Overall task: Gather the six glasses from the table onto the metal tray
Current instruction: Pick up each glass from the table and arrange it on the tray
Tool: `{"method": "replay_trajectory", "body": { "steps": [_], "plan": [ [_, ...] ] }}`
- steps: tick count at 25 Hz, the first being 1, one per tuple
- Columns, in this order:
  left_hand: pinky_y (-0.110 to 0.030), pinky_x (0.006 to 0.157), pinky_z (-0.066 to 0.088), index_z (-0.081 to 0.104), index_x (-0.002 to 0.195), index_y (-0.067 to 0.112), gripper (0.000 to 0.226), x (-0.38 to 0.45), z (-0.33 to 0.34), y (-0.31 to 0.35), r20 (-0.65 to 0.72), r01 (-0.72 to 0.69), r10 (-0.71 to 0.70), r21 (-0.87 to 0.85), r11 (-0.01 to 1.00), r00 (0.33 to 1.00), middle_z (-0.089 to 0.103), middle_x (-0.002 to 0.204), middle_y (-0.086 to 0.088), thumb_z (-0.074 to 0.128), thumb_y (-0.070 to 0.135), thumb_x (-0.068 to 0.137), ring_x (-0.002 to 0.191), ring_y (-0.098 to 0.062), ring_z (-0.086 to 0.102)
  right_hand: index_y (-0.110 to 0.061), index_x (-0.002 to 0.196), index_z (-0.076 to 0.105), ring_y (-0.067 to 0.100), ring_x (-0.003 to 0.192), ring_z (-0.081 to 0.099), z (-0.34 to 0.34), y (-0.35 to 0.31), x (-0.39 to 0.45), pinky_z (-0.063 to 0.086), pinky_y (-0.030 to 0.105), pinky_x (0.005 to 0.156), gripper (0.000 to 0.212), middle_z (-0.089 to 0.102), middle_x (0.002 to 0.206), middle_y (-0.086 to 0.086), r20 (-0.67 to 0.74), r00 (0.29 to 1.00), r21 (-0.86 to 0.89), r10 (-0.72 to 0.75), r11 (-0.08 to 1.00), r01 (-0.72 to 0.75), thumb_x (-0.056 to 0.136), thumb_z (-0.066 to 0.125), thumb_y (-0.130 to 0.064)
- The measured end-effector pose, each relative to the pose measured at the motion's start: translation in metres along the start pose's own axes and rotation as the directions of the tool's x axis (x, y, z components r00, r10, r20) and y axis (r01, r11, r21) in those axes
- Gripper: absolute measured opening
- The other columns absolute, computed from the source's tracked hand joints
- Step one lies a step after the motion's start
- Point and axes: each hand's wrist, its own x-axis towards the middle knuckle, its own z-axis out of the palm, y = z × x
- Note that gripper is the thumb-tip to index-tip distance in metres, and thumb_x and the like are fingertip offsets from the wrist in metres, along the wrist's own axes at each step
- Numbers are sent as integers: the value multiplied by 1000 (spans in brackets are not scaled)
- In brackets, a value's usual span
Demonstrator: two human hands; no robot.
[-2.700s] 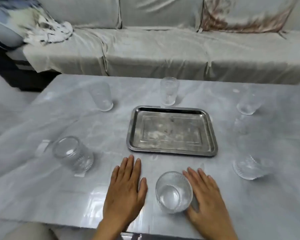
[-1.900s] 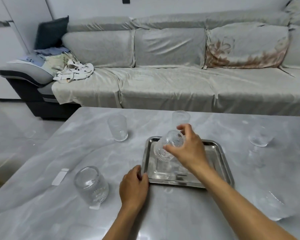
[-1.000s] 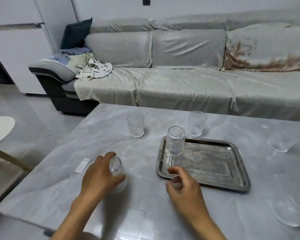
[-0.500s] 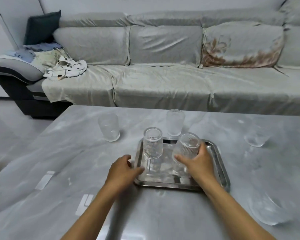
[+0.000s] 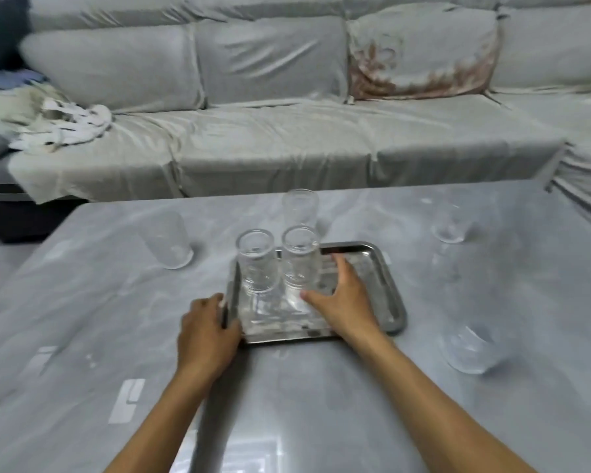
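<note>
I am seeing two glasses (image 5: 278, 268) standing on metal tray (image 5: 388, 291). Left hand (image 5: 207, 332) gripping tray's left edge. Right hand (image 5: 343, 302) spread open beside right glass. Four glasses (image 5: 468, 349) sitting on table (image 5: 82, 302).

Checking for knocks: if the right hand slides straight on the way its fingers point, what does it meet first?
Probably the right hand meets the tray's far rim, then bare table; the nearer glass sits just left of that line.
</note>
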Motion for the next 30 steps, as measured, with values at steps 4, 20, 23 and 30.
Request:
{"method": "replay_trajectory", "body": {
  "steps": [4, 20, 23, 30],
  "plan": [
    [-47, 91, 45, 57, 122, 18, 48, -52, 25, 39, -157, -268, 259, -37, 963, 953, 58, 123, -9, 65, 14, 75, 107, -35, 53, -20, 116, 61, 24, 128, 47, -73, 23, -89, 35, 36, 108, 47, 62, 128, 1, -318, 908, -303, -271, 937, 173, 71, 72, -26],
    [-22, 73, 50, 67, 104, 25, 28, -51, 23, 128, -29, -274, 291, -434, 858, 956, 70, 96, 11, 64, 11, 81, 86, -7, 64, -41, 121, 34, 19, 89, 61, -135, 32, -54, 49, 36, 76, 90, 58, 97, -9, -236, 962, -5, 140, 989, -145, 43, 77, -49],
    [-32, 86, 49, 66, 108, 19, 30, -14, 9, 117, -168, -334, 300, -242, 911, 939, 70, 107, 4, 63, 9, 79, 99, -16, 62, -33, 111, 38, 26, 91, 57, -128, 4, -8, 46, 37, 77, 77, 56, 96, -5, -188, 981, -171, 38, 983, -71, 47, 79, -48],
    [-50, 104, 40, 53, 132, 17, 56, 37, 7, 88, -29, -529, 580, 374, 762, 814, 49, 144, -12, 64, 21, 78, 131, -36, 44, -24, 119, 51, 28, 104, 53, -83, -10, 70, 43, 34, 78, 73, 57, 117, 4, -86, 982, -425, -166, 898, 115, 56, 80, -46]
  ]
}}
